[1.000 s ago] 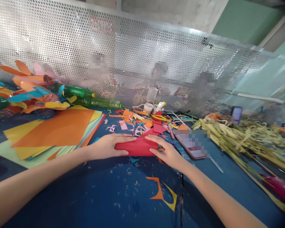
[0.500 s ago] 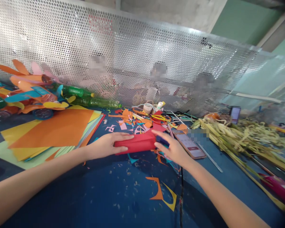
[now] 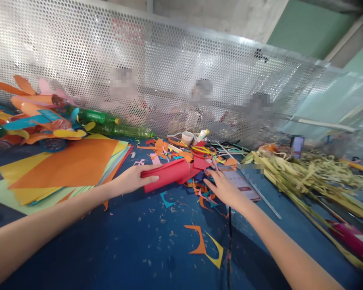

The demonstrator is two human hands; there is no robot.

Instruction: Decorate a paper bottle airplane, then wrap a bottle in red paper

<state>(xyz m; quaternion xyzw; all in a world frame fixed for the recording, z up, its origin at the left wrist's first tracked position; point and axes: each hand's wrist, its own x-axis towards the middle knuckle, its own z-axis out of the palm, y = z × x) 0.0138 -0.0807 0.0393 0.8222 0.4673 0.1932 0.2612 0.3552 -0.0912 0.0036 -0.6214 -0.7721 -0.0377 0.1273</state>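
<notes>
My left hand [image 3: 137, 177] grips the left end of a red paper roll [image 3: 167, 174], thumb in front and fingers behind. The roll lies tilted over the blue table, its right end higher up in the view. To the right of it, my right hand [image 3: 222, 186] is apart from the roll, fingers stretched over paper scraps [image 3: 201, 191] and beside a phone [image 3: 240, 183]. Whether those fingertips touch the scraps I cannot tell. Red paper pieces [image 3: 201, 162] lie just past the roll's right end.
A stack of coloured paper sheets [image 3: 69, 165] lies at left, below a bottle-and-paper model [image 3: 42, 117]. Green bottles [image 3: 117, 129] rest along the perforated screen [image 3: 169, 52]. Dry plant strips [image 3: 314, 173] cover the right. Orange [image 3: 199, 241] and yellow offcuts [image 3: 216, 251] lie in front.
My right hand has let go of the red paper roll and moved slightly right and down. The roll's right end has swung upward while my left hand keeps hold.
</notes>
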